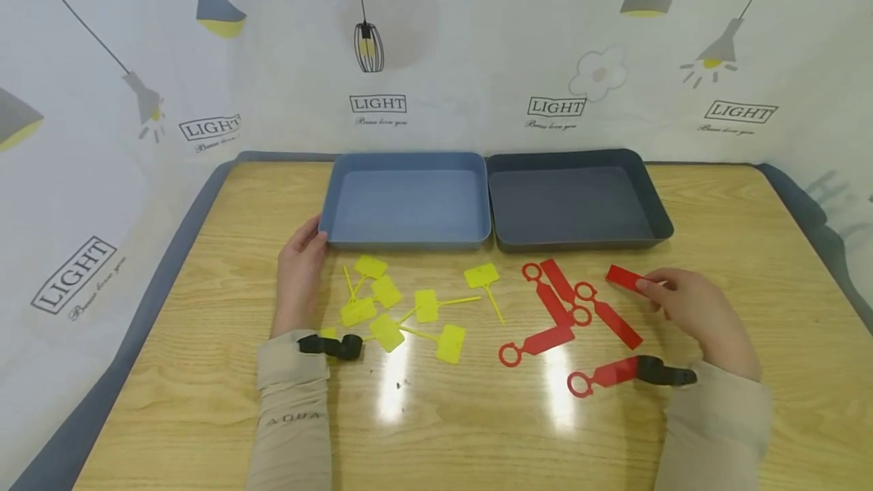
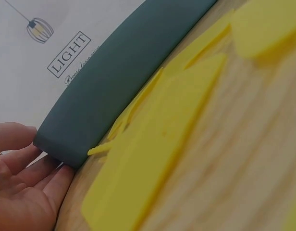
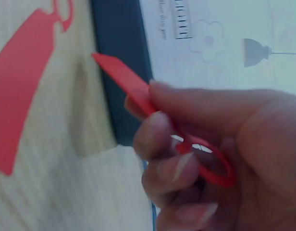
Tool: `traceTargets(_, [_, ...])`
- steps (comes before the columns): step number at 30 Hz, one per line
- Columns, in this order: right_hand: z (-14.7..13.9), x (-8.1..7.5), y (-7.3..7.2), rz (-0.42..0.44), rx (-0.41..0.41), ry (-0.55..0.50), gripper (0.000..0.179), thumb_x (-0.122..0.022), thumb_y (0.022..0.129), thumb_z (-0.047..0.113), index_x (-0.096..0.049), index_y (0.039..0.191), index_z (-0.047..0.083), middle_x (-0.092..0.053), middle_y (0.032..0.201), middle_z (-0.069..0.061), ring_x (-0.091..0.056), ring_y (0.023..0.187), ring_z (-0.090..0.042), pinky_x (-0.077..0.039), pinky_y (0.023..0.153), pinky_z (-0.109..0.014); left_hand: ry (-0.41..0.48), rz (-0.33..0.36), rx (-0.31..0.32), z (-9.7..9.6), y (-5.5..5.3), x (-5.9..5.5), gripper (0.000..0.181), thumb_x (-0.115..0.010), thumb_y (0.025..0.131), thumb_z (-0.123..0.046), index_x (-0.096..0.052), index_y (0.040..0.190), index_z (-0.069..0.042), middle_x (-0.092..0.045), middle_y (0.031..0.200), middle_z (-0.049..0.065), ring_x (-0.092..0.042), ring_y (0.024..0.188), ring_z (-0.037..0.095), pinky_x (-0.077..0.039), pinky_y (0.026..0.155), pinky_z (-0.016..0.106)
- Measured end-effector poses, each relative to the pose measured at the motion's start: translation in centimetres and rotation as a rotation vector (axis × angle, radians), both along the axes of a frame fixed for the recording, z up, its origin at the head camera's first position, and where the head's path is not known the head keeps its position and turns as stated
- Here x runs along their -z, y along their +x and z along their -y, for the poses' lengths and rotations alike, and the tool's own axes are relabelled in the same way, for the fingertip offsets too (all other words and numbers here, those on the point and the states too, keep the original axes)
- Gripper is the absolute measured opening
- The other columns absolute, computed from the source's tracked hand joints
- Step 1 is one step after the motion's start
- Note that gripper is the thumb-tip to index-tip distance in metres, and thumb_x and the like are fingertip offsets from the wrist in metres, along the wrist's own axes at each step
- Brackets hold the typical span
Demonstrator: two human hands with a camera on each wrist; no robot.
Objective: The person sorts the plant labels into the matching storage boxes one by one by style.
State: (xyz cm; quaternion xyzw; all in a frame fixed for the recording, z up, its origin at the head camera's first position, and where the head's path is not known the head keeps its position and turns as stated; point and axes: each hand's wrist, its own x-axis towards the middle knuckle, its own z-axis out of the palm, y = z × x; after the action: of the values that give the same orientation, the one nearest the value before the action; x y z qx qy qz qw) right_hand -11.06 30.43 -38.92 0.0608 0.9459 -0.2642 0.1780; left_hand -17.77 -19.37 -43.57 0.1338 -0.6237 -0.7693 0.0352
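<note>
My right hand [image 1: 692,309] pinches a red ring tag [image 1: 626,279] above the table, right of the other red tags. In the right wrist view, its flat strip [image 3: 126,82] points away from the thumb and its ring [image 3: 217,173] lies by the curled fingers. My left hand [image 1: 301,260] touches the front left corner of the blue tray [image 1: 409,244] with its fingertips. Several red ring tags [image 1: 617,324] lie in a loose group on the right. Several yellow plant labels [image 1: 450,343] with thin stems lie in front of the blue tray, some overlapping.
A dark grey tray [image 1: 583,237] stands against the blue tray's right side, both toward the back of the wooden table [image 1: 477,430]. Behind them hangs a white cloth [image 1: 450,44] printed with lamps. Black wrist straps [image 1: 330,347] sit on both sleeves.
</note>
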Motion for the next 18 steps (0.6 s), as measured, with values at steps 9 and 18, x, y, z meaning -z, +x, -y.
traceTargets(9, [0.00,-0.56,0.22,-0.175,0.102,-0.019,0.052,-0.035,0.093,0.047,-0.051,0.114,0.002,-0.054,0.091,-0.014,-0.047,0.075,-0.027,-0.037,0.056,-0.031,-0.051,0.013,0.004,-0.20,0.28,-0.60,0.042,-0.047,0.093,-0.012,-0.040,0.134,-0.008,-0.039,0.137,0.006,-0.036,0.124,0.014,-0.030,0.100,0.025])
traceTargets(18, [0.82,-1.02,0.15,-0.481,0.302,-0.072,0.040,-0.035,0.093,0.036,-0.054,0.120,0.012,-0.060,0.091,-0.008,-0.046,0.068,-0.019,-0.034,0.049,-0.029,-0.071,0.024,0.014,-0.27,0.41,-0.87,0.044,-0.046,0.093,-0.012,-0.037,0.136,-0.008,-0.036,0.138,0.006,-0.034,0.125,0.014,-0.030,0.100,0.024])
